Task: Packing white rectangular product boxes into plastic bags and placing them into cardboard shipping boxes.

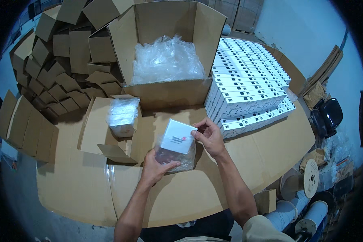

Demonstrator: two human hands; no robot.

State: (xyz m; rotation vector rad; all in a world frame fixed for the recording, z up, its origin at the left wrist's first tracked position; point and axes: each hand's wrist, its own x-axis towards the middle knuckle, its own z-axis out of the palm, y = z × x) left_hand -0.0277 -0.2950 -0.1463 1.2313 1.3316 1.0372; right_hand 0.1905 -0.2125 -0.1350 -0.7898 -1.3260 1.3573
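Observation:
A small square white box [179,133] with a little print on its top sits partly inside a clear plastic bag [185,162], its far end sticking out of the bag. My left hand [154,168] grips the bag at the near left, thumb lying over the film. At the box's right far corner, my right hand [211,138] pinches the edge between thumb and fingers. To the left stands an open brown carton [97,127] with its flaps spread. Several plastic-wrapped packs [123,112] are stacked in it.
Beyond my hands, a large open carton [169,90] holds a heap of clear plastic bags [167,60]. Rows of white boxes [250,82] are stacked at the right. Empty brown cartons [60,60] pile up at the far left. Cable reels [310,178] stand beyond the cardboard-covered table's [266,161] right edge.

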